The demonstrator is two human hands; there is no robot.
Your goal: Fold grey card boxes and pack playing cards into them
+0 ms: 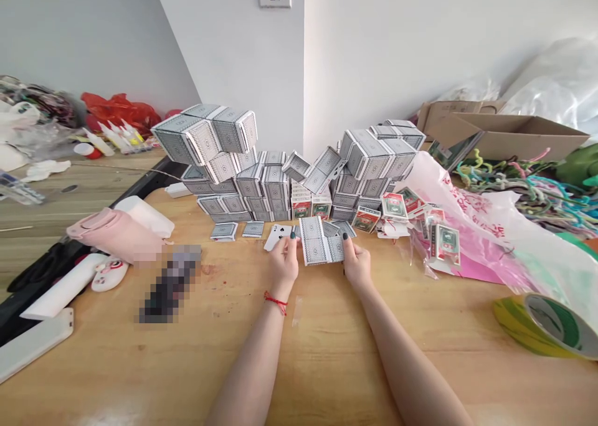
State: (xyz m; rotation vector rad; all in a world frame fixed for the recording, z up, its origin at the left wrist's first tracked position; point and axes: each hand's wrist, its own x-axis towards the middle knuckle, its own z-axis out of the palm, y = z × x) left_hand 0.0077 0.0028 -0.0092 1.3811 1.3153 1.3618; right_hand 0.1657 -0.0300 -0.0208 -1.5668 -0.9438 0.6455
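**Bundle of playing cards held between both hands**

The head view looks down on a wooden table. The left hand, a red string bracelet on its wrist, and the right hand are both curled, grasping the bundle by opposite edges with the fingertips. The bundle sits between them, grey patterned backs up, at 12 o'clock from the wrists.

A face-up spade card lies at the left hand's fingers, around 11 o'clock. Two small grey-backed card piles sit farther along at 10 o'clock. Straight ahead at 12 o'clock rise tall stacks of grey-backed card blocks, leaning in two masses against the wall. Red-and-green card boxes lie at 1 o'clock on a pink plastic bag. A cardboard box stands beyond them at 2 o'clock. A green-and-yellow tape roll lies at 3 o'clock. At 9 o'clock, a pixelated object is too blurred to tell.
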